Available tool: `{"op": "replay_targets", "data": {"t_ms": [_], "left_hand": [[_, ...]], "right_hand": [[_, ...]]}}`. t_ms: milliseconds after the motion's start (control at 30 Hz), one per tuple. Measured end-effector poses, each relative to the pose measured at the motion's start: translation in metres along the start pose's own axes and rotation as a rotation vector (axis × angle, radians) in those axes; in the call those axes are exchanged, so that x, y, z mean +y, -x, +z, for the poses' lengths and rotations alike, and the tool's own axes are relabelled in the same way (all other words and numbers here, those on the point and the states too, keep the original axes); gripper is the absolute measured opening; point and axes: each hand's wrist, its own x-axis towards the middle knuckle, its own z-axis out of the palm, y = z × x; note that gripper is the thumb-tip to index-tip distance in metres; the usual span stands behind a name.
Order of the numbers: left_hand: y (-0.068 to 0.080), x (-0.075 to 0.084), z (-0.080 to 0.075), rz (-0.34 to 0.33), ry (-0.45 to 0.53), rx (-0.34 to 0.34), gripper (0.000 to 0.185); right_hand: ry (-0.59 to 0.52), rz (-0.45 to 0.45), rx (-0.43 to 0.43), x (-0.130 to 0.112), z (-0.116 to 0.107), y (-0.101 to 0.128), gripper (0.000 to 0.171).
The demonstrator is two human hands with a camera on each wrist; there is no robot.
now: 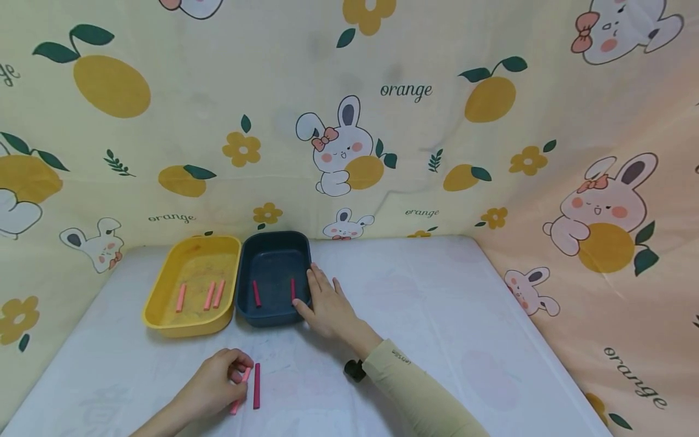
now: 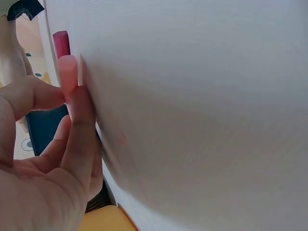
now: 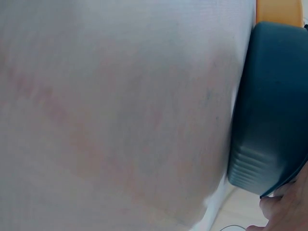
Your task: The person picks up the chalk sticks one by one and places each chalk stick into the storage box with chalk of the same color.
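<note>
My left hand (image 1: 215,382) pinches a light pink stick (image 2: 68,72) between thumb and fingers, low over the white table. Just to its right lies a dark magenta stick (image 1: 257,386), its end showing behind the pink one in the left wrist view. My right hand (image 1: 330,309) rests on the right rim of the dark blue tray (image 1: 275,320), fingers extended along that side and thumb over the near corner. Two magenta sticks (image 1: 256,294) lie inside the blue tray, one close to the thumb tip. The right wrist view shows the blue tray's outer wall (image 3: 269,96).
A yellow tray (image 1: 188,331) stands against the blue tray's left side, with three light pink sticks (image 1: 209,296) inside. Behind the white table (image 1: 437,315) hangs a patterned cloth (image 1: 262,91) with rabbits and oranges. A dark band (image 1: 355,370) sits at the right wrist.
</note>
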Motion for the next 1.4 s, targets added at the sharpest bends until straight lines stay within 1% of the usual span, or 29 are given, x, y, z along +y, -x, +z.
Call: {"op": "replay_targets", "data": {"t_ms": [333, 567, 700, 800, 833, 933, 1033, 1267, 1400], "left_hand": [[0.003, 0.002, -0.002, -0.030, 0.050, 0.021, 0.038], [0.006, 0.000, -0.003, -0.003, 0.076, 0.063, 0.040], [0.007, -0.001, -0.003, -0.025, 0.106, 0.082, 0.042], [0.009, -0.002, -0.004, -0.014, 0.130, 0.112, 0.043], [0.010, -0.002, -0.004, 0.001, 0.139, 0.123, 0.043], [0.013, -0.003, -0.008, 0.050, 0.159, 0.165, 0.041], [0.013, -0.003, -0.013, 0.081, 0.172, 0.201, 0.038], [0.010, -0.001, -0.026, 0.065, 0.260, 0.238, 0.043], [0.009, 0.001, -0.036, 0.087, 0.256, 0.272, 0.045]], "right_hand": [[0.004, -0.003, -0.001, -0.002, -0.003, 0.002, 0.084], [0.000, 0.000, -0.001, -0.002, -0.004, 0.002, 0.084], [0.001, 0.002, 0.001, -0.002, -0.004, 0.002, 0.084], [0.000, 0.002, 0.004, -0.002, -0.004, 0.002, 0.085], [0.001, 0.002, 0.003, -0.002, -0.004, 0.002, 0.085], [0.003, 0.002, 0.001, -0.003, -0.004, 0.003, 0.084], [0.006, 0.005, -0.002, -0.003, -0.005, 0.003, 0.084], [0.011, -0.001, -0.001, -0.002, -0.003, 0.002, 0.085], [0.009, -0.005, 0.002, -0.001, -0.002, 0.001, 0.084]]}}
